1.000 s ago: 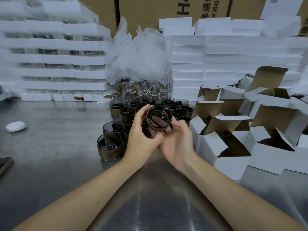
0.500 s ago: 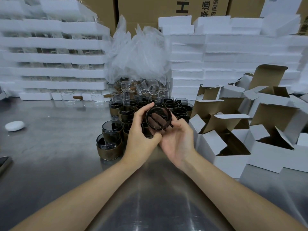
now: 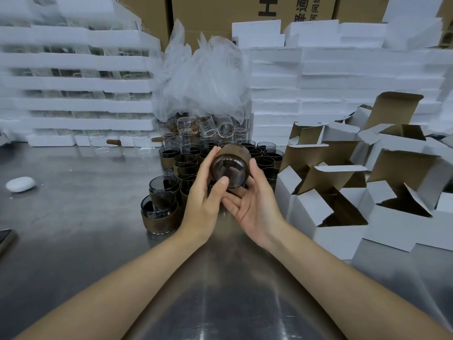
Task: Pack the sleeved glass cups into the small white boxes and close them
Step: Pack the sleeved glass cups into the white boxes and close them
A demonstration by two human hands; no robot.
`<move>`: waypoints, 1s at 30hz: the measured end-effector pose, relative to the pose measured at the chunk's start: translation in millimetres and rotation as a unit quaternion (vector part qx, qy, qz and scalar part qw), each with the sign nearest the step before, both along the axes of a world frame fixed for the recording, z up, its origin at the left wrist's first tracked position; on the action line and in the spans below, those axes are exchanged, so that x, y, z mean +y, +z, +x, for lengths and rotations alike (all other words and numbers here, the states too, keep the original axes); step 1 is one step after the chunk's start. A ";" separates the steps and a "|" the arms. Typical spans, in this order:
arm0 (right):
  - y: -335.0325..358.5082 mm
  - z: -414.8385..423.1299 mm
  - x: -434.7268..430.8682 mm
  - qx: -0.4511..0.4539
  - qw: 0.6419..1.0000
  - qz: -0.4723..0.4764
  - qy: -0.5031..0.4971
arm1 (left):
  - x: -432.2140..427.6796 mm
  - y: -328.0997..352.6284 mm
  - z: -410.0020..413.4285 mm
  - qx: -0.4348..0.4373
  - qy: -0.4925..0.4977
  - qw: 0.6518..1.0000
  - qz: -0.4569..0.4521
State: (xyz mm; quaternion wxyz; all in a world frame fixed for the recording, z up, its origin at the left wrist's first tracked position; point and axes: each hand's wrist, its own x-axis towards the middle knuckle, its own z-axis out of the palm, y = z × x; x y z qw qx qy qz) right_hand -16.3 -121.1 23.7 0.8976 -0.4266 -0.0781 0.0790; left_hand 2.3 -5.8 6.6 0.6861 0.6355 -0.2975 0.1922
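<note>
Both hands hold one dark glass cup with a brown sleeve [image 3: 230,166] above the metal table, its glass base tipped toward me. My left hand [image 3: 203,192] grips it from the left, thumb on the base. My right hand [image 3: 252,200] cradles it from below and the right, fingers curled round it. Several more sleeved cups [image 3: 160,212] stand clustered just behind and left of the hands. Open small white boxes [image 3: 326,212] with raised brown-lined flaps stand to the right.
Stacked white foam trays [image 3: 81,82] and foam blocks [image 3: 343,77] line the back, with a crumpled plastic bag [image 3: 206,77] and clear glass cups [image 3: 208,127] between them. A white oval object [image 3: 20,184] lies at the left. A dark phone edge [image 3: 5,239] sits at the far left.
The cup has been turned in both hands: earlier I saw into it, now its base faces me and the brown sleeve shows on top. My left thumb now lies on the base.
</note>
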 end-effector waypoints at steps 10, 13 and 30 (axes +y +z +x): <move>-0.9 3.8 -0.2 0.104 0.988 0.112 0.032 | -1.0 2.4 -1.2 -0.001 0.033 0.999 0.019; 0.1 3.2 -0.2 0.109 0.986 0.123 0.034 | -1.1 3.3 -2.0 -0.001 0.039 0.999 0.023; 8.4 -1.9 3.3 0.024 0.992 0.115 -0.034 | -2.3 3.8 -6.2 0.012 0.021 1.000 0.020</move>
